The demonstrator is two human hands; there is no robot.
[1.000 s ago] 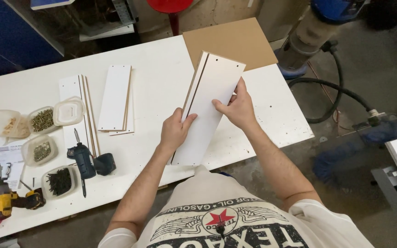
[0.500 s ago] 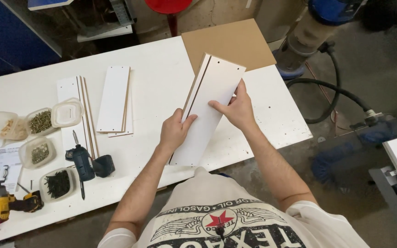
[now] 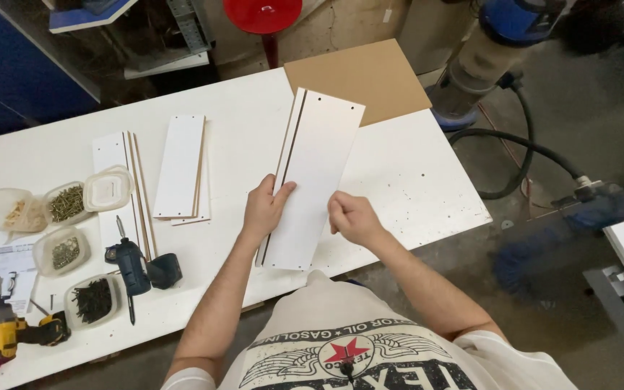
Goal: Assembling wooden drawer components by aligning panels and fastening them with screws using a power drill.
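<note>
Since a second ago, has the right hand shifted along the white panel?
Yes. The right hand has slid down the white panel from near its far end, by the brown board, toward the table's near edge.

Yellow drill (image 3: pixel 1 334) cut by left edge; tub contents (image 3: pixel 66 253) too small.

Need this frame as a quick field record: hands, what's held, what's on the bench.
left hand: grips the left edge of the white panels, thumb on top
right hand: curled at the panels' right edge; contact unclear
panels: two stacked, lying long on the white bench
mid bench: second panel stack
left of it: thin strips
near left: blue driver, yellow drill
far left: tubs of screws
behind: brown board
</note>
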